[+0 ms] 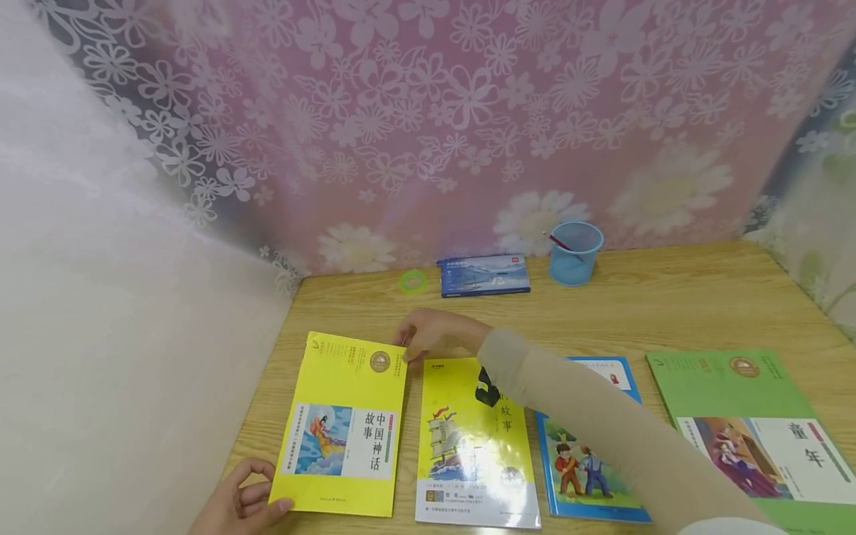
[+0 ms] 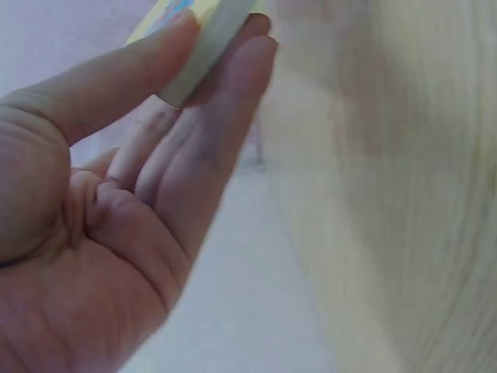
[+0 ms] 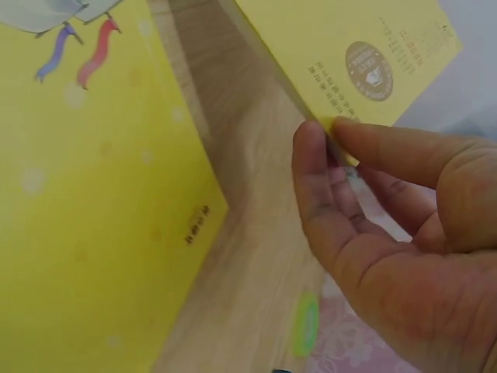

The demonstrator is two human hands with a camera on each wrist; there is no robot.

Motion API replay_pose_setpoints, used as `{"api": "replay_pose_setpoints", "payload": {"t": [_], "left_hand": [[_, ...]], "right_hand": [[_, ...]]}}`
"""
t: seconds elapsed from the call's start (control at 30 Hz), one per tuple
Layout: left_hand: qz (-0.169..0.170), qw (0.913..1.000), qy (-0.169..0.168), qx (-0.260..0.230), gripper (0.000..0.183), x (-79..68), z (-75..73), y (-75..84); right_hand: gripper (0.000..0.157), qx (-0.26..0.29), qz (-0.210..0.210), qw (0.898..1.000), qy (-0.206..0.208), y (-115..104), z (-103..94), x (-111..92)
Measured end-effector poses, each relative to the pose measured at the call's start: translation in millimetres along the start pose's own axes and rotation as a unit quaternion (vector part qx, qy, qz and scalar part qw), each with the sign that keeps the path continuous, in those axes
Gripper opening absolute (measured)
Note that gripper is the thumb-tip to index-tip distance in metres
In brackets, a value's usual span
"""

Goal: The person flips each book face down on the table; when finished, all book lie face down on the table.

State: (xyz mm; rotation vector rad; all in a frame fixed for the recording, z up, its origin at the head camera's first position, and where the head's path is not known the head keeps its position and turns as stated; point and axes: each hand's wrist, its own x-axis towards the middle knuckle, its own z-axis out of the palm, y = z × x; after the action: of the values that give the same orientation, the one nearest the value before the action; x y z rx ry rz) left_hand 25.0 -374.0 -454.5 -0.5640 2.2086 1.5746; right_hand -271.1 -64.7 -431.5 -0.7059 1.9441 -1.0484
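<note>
Both hands hold a yellow book [image 1: 348, 386] with a white band and a picture of a figure in flowing robes, at the left of the table in the head view. My left hand [image 1: 250, 498] pinches its lower left corner, thumb on the cover and fingers beneath. At the upper right corner, my right hand [image 1: 431, 334] pinches it between thumb and fingers, as the right wrist view also shows. Just right of it lies a second yellow book [image 1: 455, 438] with a sailing ship on the cover, partly covered by the right forearm.
Farther right lie a blue book [image 1: 595, 509] with two cartoon children, partly hidden by the sleeve, and a green book [image 1: 729, 386]. Along the back of the wooden table [image 1: 669, 297] are a green tape ring [image 1: 413, 281], a blue box [image 1: 484, 276] and a blue bucket [image 1: 573, 260].
</note>
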Motion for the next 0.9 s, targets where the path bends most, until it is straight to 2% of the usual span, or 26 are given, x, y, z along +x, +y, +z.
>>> {"api": "replay_pose_setpoints", "payload": {"t": [0.07, 0.17, 0.3, 0.37, 0.5, 0.63, 0.9], "left_hand": [[0.006, 0.9992, 0.040, 0.001, 0.065, -4.1, 2.6, 5.7], [0.021, 0.9938, 0.109, 0.008, 0.061, -10.1, 6.5, 14.0], [0.067, 0.9821, 0.175, 0.019, 0.051, -18.0, 8.7, 22.1], [0.095, 0.9753, 0.197, 0.029, 0.046, -21.0, 9.0, 24.6], [0.127, 0.9636, 0.233, 0.036, 0.040, -22.9, 10.6, 27.6], [0.144, 0.9561, 0.254, 0.027, 0.038, -24.0, 12.3, 29.3], [0.153, 0.9466, 0.282, 0.031, 0.036, -30.7, 16.2, 32.8]], "right_hand": [[0.022, 0.015, -0.015, 1.000, -0.003, -3, -6.1, -2], [0.025, 0.066, -0.016, 0.998, -0.015, -8, -13.8, -5], [0.028, 0.123, -0.011, 0.992, -0.022, -15, -22.6, -12], [0.029, 0.148, -0.014, 0.989, -0.026, -18, -26.1, -15], [0.030, 0.186, -0.027, 0.982, -0.027, -21, -30.7, -19], [0.032, 0.211, -0.038, 0.976, -0.029, -23, -32.9, -23], [0.027, 0.236, -0.046, 0.970, -0.041, -29, -32.4, -27]]}}
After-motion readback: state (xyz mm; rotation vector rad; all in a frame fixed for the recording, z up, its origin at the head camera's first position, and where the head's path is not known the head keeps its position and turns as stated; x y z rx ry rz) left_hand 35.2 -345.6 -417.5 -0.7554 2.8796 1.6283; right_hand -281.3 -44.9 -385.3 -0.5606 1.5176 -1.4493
